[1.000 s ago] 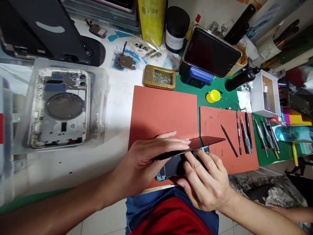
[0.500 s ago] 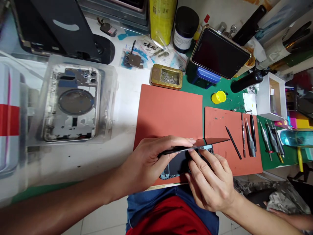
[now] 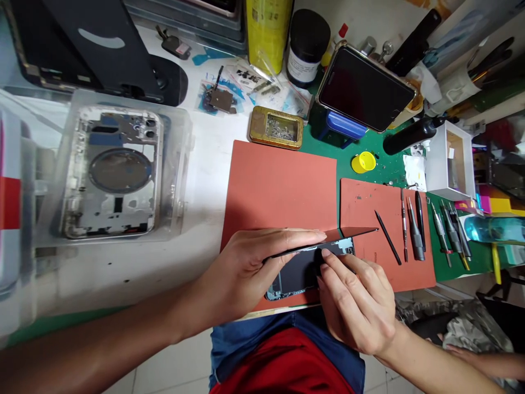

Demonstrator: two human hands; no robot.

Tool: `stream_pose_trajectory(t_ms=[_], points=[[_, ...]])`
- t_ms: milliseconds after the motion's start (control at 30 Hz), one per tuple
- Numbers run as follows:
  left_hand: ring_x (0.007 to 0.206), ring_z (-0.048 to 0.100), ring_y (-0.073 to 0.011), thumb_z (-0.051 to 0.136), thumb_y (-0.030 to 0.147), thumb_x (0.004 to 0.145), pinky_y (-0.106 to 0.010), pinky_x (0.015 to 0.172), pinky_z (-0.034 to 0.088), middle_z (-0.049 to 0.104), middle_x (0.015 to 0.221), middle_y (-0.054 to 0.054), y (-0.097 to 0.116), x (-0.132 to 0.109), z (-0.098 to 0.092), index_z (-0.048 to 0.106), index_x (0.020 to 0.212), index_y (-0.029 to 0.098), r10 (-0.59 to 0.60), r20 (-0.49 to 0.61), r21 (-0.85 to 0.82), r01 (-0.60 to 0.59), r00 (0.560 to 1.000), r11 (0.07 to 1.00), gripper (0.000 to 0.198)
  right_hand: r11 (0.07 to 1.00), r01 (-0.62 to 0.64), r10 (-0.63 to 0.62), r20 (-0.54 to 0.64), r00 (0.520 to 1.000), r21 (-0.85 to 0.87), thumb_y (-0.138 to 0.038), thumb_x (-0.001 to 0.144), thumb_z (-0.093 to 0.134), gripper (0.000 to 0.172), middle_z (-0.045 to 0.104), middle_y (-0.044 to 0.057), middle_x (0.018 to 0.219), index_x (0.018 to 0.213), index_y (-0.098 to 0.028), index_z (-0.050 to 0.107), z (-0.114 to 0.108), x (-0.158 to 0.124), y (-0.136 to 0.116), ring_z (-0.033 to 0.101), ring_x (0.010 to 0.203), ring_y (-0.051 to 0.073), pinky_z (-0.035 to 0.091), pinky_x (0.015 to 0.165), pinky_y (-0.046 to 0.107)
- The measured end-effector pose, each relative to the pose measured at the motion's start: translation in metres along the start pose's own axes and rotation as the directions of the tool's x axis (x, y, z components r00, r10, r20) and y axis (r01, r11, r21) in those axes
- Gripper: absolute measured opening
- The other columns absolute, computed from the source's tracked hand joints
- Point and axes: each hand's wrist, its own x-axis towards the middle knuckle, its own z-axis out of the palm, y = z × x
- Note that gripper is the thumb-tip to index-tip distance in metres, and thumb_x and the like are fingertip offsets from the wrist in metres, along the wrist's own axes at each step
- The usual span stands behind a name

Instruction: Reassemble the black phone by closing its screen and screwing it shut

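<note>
Showing more of the pale corner (image 3: 344, 244) of the phone (image 3: 295, 276) than a second ago, probably giving clearer access inside. Lying open at the near right of the mat (image 3: 283, 189). Pinching the tilted screen (image 3: 356, 232) with the left hand (image 3: 254, 262); bunching fingers of the right hand (image 3: 361, 306) over the phone, cannot tell if gripping anything.

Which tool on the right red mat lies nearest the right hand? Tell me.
The slanted black stick, leftmost there; the other three tools lie farther right.
</note>
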Motion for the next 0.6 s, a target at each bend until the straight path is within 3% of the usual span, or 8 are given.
stream_pose_trajectory(t_ms=[433, 600], points=[[0.120, 0.085, -0.0134, 0.066, 0.004, 0.107, -0.016, 0.109, 0.061, 0.088, 0.132, 0.002, -0.001, 0.000, 0.001, 0.082, 0.136, 0.026, 0.006, -0.031, 0.000, -0.006, 1.000, 1.000, 0.039, 0.996, -0.051, 0.051, -0.003, 0.999, 0.068, -0.004, 0.094, 0.069, 0.028, 0.086, 0.022, 0.123, 0.121, -0.007, 0.077, 0.001, -0.001, 0.001, 0.078, 0.102, 0.032, 0.060, 0.079, 0.042], [0.121, 0.085, -0.0161, 0.065, 0.005, 0.108, -0.022, 0.110, 0.064, 0.087, 0.133, 0.001, 0.001, 0.000, 0.000, 0.082, 0.137, 0.027, 0.003, -0.006, 0.019, -0.003, 1.000, 1.000, 0.040, 0.987, -0.041, 0.035, 0.044, 0.998, 0.154, -0.004, 0.093, 0.064, 0.027, 0.084, 0.026, 0.124, 0.118, -0.006, 0.075, -0.001, 0.006, 0.004, 0.075, 0.105, 0.035, 0.061, 0.080, 0.045]])
